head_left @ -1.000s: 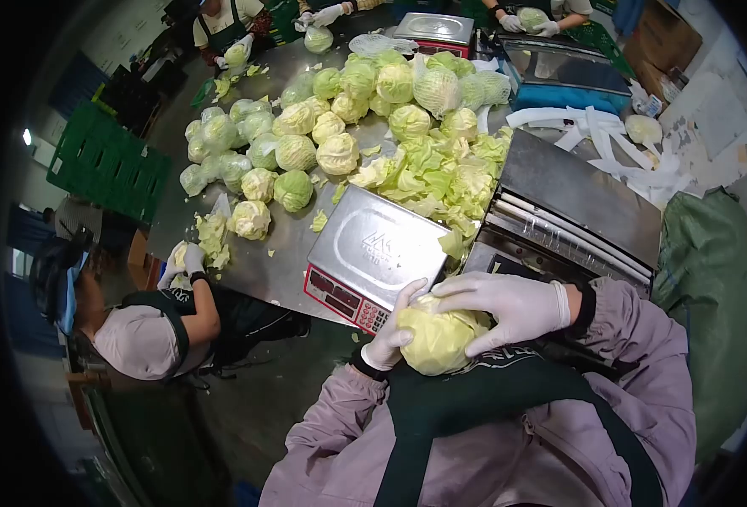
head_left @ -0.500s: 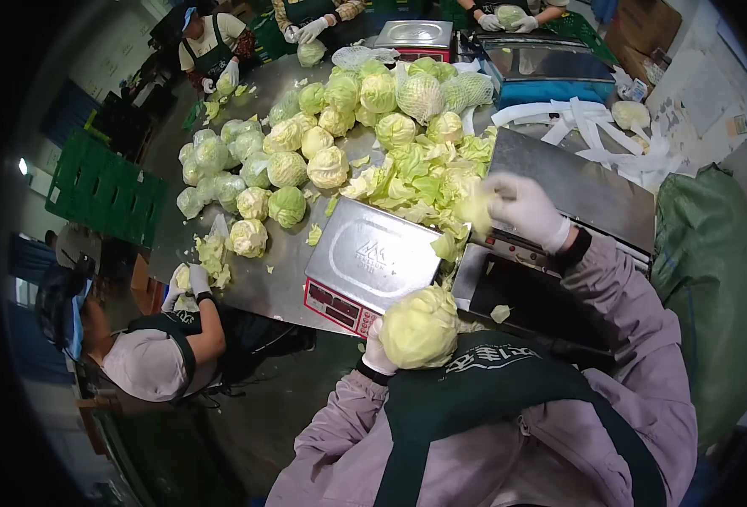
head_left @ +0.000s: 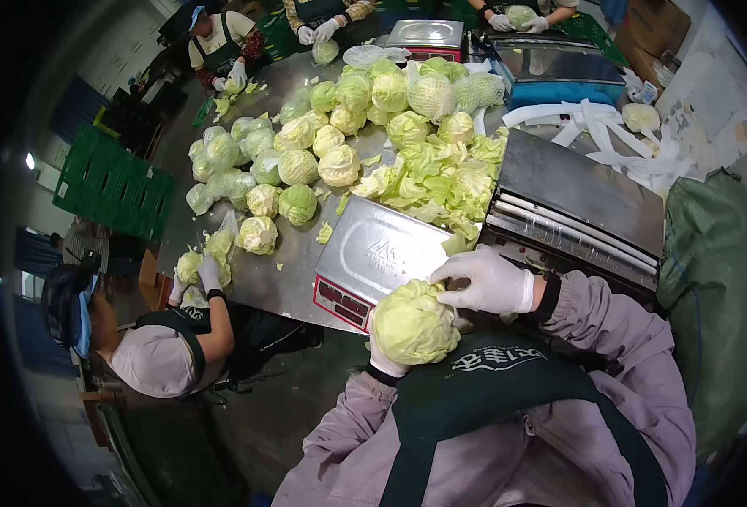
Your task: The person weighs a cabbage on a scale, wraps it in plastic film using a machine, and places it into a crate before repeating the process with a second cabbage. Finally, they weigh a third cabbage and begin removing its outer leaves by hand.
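1. Cabbage: a pale green head held close to the person's chest, just below the near edge of the scale.
2. Left hand: gloved, mostly hidden under and behind the cabbage, cupping it from below; its fingers are closed against the head.
3. Right hand: gloved, lying on the upper right side of the cabbage, fingers spread and touching the outer leaves.
4. Scale: a steel weighing pan with a red keypad front, just beyond both hands.
5. Loose leaves: a heap of trimmed leaves beyond the scale, ahead of the right hand.
6. Wrapping machine: a steel-topped unit to the right of the right hand.
7. Cabbage pile: many heads on the steel table, well beyond the left hand.
8. Co-worker: seated left of the left hand, gloved hands on a cabbage at the table edge.
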`<state>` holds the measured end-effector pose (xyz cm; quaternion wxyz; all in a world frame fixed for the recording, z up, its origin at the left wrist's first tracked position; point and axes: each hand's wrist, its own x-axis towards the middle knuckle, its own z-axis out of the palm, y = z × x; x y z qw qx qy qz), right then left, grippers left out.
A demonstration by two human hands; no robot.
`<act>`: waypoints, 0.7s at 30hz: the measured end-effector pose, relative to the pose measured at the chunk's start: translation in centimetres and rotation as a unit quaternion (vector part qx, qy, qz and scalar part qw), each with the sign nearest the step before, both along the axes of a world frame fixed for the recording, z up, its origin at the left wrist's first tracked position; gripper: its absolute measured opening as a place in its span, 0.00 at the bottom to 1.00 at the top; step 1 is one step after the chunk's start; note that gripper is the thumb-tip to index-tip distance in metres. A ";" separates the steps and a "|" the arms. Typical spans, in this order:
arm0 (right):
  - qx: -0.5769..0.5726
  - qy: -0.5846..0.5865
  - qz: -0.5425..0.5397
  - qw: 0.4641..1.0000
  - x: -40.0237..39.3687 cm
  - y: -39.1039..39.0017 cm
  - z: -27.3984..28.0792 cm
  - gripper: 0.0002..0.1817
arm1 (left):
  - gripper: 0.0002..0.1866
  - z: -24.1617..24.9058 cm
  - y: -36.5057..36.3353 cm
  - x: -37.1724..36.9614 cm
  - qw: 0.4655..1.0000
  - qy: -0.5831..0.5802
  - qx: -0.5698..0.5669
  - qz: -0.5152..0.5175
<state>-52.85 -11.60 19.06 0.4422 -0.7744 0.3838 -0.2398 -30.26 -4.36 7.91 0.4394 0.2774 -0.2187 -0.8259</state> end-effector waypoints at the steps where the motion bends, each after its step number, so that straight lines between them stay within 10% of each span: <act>1: -0.055 0.026 -0.026 0.998 0.2 0.4 0.1 0.12 | 0.36 -0.5 0.3 0.0 0.998 0.052 0.011 0.021; 6: -0.168 0.130 -0.060 0.975 -0.2 1.0 -1.5 0.07 | 0.30 1.2 0.2 -1.1 0.993 0.073 0.039 0.081; 11: -0.063 -0.013 -0.118 0.991 -3.0 -1.6 -1.8 0.05 | 0.22 1.1 -0.1 -0.4 0.974 -0.185 -0.133 -0.010; 12: -0.058 -0.027 -0.194 0.979 -3.1 -2.8 -2.2 0.05 | 0.24 -0.1 -0.2 -0.1 0.981 0.176 0.078 0.015; 13: 0.109 -0.104 -0.240 0.959 -4.0 -4.4 -2.2 0.13 | 0.24 -1.0 0.4 0.3 0.981 0.175 0.078 0.015; 15: 0.088 -0.311 -0.359 0.875 -2.5 -5.9 -2.3 0.28 | 0.28 -0.1 0.8 0.0 0.971 0.167 0.161 0.065; 17: 0.051 -0.183 -0.309 0.932 -2.0 -5.3 -2.5 0.31 | 0.31 -0.6 0.7 0.5 0.931 0.273 0.237 0.050; 19: 0.061 -0.034 -0.170 0.983 -1.5 -3.5 -2.5 0.32 | 0.31 0.2 0.7 -0.1 0.996 -0.041 0.068 0.028; 21: 0.066 0.040 -0.005 0.997 -0.9 -1.7 -3.1 0.24 | 0.29 -0.4 0.7 0.0 0.996 -0.032 0.066 0.044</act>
